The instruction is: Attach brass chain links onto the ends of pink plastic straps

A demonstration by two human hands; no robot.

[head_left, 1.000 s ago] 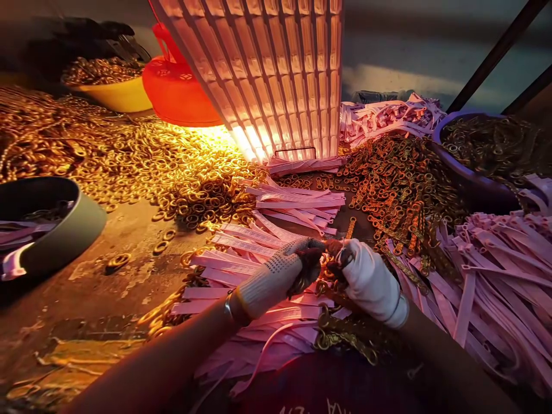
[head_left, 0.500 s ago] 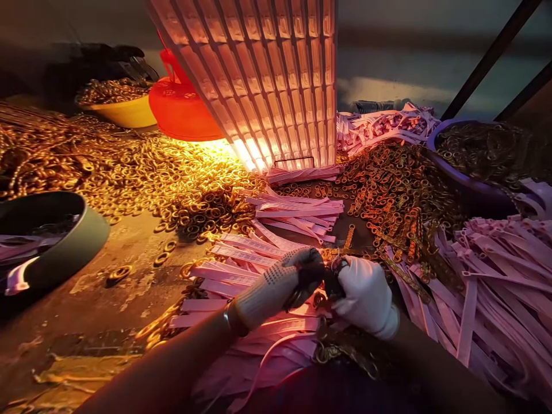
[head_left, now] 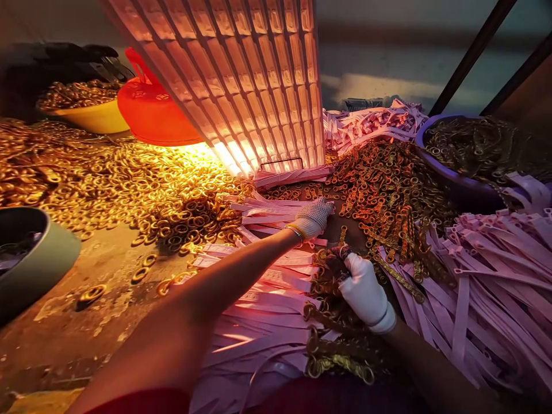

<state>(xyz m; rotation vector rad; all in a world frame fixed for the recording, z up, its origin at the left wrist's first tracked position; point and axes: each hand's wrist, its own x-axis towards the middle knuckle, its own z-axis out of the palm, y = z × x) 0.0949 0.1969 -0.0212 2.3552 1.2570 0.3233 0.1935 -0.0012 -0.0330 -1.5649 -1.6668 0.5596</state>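
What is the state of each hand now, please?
Left hand: at the pink strips; open or closed cannot be told.
Right hand: curled closed; what it holds, if anything, cannot be told.

"What's glowing over there, far left?"

"A red lamp [head_left: 159, 114], just beside that tall ribbed panel [head_left: 241, 75]. There's a yellow bowl [head_left: 97, 117] farther left."

"And nearer us?"

"A grey-green tub [head_left: 56, 256], left on the desk [head_left: 116, 310]. Far right, a purple basin [head_left: 451, 172], with dark slanting bars [head_left: 472, 57] and a grey wall [head_left: 371, 40] beyond."
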